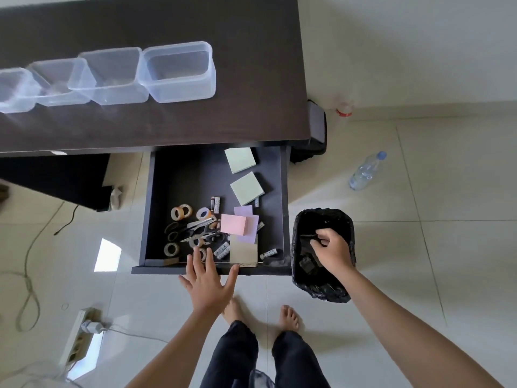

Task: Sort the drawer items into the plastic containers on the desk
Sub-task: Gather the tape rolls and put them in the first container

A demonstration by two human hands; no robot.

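Below, left hand (208,287) splayed flat at dark drawer (179,177) lip, right hand (333,252) pinching something small over crinkly black-lined bin (321,287)

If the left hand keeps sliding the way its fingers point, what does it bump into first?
Probably the tape roll just past the drawer's front edge: the left hand lies open, fingertips already there. Its height above the drawer is unclear.

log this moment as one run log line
left hand: open, at drawer front edge | right hand: over bin, pinching something dark | containers: empty on desk
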